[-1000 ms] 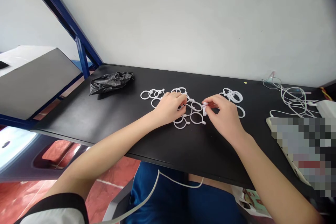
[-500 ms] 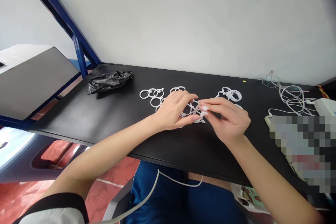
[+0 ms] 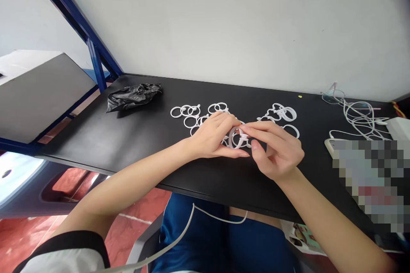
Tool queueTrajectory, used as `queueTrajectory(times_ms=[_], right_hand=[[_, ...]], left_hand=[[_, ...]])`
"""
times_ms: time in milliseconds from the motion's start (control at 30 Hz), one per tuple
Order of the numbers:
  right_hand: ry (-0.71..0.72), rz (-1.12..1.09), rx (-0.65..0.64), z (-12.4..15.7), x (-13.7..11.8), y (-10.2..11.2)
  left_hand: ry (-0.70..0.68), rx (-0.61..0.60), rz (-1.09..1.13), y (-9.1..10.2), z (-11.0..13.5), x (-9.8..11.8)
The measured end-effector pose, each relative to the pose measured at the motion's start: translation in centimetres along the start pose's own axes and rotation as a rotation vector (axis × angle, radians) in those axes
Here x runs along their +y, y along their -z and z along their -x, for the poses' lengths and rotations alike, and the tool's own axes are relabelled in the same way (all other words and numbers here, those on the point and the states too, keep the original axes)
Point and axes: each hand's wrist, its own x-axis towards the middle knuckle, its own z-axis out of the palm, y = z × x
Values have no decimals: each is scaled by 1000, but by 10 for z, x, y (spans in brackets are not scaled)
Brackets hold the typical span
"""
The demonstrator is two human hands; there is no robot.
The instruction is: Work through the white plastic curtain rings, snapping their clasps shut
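Both of my hands meet over the middle of a black table [image 3: 128,140]. A white plastic ring [image 3: 238,140] stands upright between them. My left hand [image 3: 213,135] pinches its left side with thumb and fingers. My right hand [image 3: 275,147] pinches its right side near a small clasp. Several more white rings [image 3: 188,113] lie flat on the table behind my left hand. Another cluster of white rings [image 3: 282,114] lies behind my right hand.
A crumpled black plastic bag [image 3: 133,95] lies at the table's back left. White cables [image 3: 358,117] and a pair of glasses [image 3: 333,95] sit at the back right. A blue metal frame [image 3: 92,51] and a grey slanted board [image 3: 38,94] stand to the left.
My hands have come together and lifted one ring off the table, holding it upright between them. A second ago each hand worked apart among the flat rings.
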Motion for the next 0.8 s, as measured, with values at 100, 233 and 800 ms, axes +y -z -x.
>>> queueTrajectory(times_ms=[100,233,800], right_hand=[[16,-23,-1,0,-1,0],[17,-11,0,-1,-1,0],[60,149,86,1,-6,-1]], left_hand=[[-20,30,22,-1,0,-1],[-22,28,28,-1,0,-1],[-36,65,-71,1,0,0]])
